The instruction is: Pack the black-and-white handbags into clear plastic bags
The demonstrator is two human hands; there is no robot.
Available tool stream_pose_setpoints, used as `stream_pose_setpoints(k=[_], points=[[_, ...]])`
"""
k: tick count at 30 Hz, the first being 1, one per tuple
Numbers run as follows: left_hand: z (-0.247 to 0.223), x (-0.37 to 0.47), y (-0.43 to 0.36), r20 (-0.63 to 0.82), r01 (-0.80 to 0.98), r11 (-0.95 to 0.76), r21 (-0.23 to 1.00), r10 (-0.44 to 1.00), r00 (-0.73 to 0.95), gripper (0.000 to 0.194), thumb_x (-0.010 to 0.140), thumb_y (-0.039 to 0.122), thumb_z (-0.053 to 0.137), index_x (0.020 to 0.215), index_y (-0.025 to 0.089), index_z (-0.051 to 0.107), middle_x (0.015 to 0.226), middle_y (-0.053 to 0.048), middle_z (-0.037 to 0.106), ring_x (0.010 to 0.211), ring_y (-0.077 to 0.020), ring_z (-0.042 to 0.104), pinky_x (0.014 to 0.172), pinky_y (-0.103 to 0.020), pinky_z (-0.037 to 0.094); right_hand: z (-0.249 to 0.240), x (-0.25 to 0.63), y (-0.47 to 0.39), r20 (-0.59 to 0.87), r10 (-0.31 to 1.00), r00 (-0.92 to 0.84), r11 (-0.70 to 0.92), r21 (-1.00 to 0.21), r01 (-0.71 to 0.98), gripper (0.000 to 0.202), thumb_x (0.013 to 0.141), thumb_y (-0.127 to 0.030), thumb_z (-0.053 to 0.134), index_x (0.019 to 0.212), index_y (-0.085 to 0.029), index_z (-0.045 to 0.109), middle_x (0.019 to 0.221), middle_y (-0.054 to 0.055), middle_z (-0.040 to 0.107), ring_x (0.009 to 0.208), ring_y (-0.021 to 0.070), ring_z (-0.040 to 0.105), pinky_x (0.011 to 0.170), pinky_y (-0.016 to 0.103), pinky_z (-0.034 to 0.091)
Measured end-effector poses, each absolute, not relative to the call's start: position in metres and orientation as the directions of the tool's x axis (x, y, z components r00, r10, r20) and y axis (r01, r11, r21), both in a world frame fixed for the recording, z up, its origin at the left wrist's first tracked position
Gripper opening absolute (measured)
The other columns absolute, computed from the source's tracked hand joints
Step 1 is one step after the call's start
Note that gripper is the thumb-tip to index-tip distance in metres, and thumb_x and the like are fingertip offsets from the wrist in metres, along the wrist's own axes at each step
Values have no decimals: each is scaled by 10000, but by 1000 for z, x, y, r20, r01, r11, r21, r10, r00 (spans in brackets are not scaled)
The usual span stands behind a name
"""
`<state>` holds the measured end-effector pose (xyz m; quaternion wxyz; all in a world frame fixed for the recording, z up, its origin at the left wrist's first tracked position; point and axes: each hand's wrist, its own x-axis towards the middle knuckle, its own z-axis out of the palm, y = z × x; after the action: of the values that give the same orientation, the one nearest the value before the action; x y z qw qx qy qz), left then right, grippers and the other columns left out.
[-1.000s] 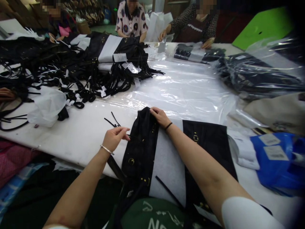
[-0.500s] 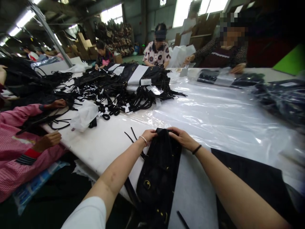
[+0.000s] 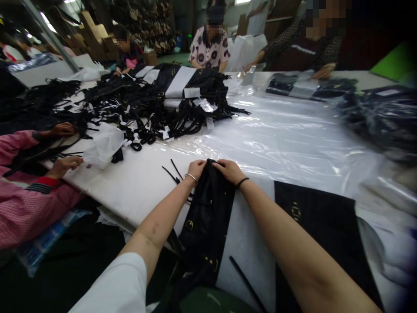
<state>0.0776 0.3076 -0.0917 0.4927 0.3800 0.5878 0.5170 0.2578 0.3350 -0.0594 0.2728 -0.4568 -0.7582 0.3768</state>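
A black bag (image 3: 208,204) with gold-coloured fittings lies lengthwise in front of me. At its far end, my left hand (image 3: 196,168) pinches the left side of the edge. My right hand (image 3: 230,171) grips the same edge from the right, close to the left one. Between them the edge is drawn up into a narrow peak; the fingertips are partly hidden by the material. Under my right forearm are a pale grey sheet (image 3: 250,226) and a flat black panel (image 3: 321,226) with a gold-coloured mark. Thin black straps (image 3: 171,171) stick out beyond my left wrist.
A pile of black bags (image 3: 192,93) with straps and tags stands across the white table (image 3: 130,178). Clear plastic sheeting (image 3: 276,134) covers the right side, near wrapped black goods (image 3: 381,117). A co-worker's pink sleeves (image 3: 29,208) are at left; other people work opposite.
The view has tipped down and shifted slightly right. Both hands have drawn closer together, and the bag's far edge has gone from broad to a pinched peak.
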Motion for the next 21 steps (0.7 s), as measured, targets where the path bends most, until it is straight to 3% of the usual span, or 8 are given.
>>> stream_pose_setpoints(k=[8,13,17,21], points=[[-98,85,294,-74,-147,44,988,976,-205,381,747,455,742,969,147,710,880,-29,731,848,-157,652,831,-277,513,-69,266,329,18,926,-378,136,-948,287,409,812,-596,594,851,-196,673,773,6,633,769,182,570,735,308,461],[-92,88,294,-92,-275,49,960,985,-144,462,651,461,821,956,141,686,853,-30,731,785,-150,659,807,-295,530,-71,270,338,100,913,-396,201,-954,222,401,769,-594,662,849,-201,653,1021,60,672,983,211,606,913,357,472],[-92,89,302,-86,-235,32,971,971,-222,405,634,448,831,855,141,685,759,-9,704,712,-136,633,745,-277,521,-71,269,352,-49,880,-472,108,-948,299,475,742,-549,727,1048,-197,638,934,29,697,885,196,629,855,350,500],[-89,84,303,-146,-158,118,980,974,-174,383,675,455,806,860,137,700,766,-15,699,712,-140,625,699,-260,508,-73,268,355,-121,824,-554,79,-943,324,457,781,-598,673,967,-180,681,851,15,692,804,188,622,775,314,503]])
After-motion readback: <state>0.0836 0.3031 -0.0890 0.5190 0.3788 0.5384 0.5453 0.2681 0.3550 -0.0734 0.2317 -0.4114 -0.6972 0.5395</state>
